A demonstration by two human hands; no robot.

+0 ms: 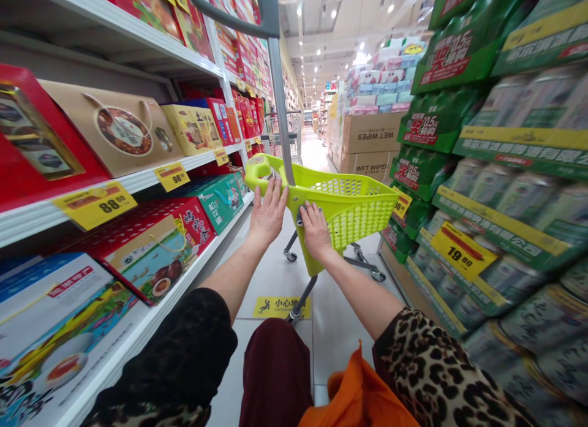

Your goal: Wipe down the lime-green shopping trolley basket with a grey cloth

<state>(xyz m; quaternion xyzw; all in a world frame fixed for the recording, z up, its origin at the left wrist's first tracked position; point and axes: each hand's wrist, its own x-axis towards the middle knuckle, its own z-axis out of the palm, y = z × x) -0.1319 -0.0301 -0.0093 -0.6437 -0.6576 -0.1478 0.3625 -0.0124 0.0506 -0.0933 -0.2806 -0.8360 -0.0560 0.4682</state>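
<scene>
A lime-green plastic shopping cart with a perforated basket, a grey pole and grey legs on casters stands in front of me. My left hand lies on its green rim near the pole, fingers stretched out flat; a small pale patch shows by the fingertips. Lower down, my right hand rests on the cart's near face. Its fingers are extended, and a small dark thing shows at their left edge, too small to name. The undersides of both hands are hidden.
Shelves of boxed goods with yellow price tags run close along the left. Stacked can packs rise on the right. Beyond the cart stand WET WIPES cartons and another cart. A yellow caution sticker is on the floor.
</scene>
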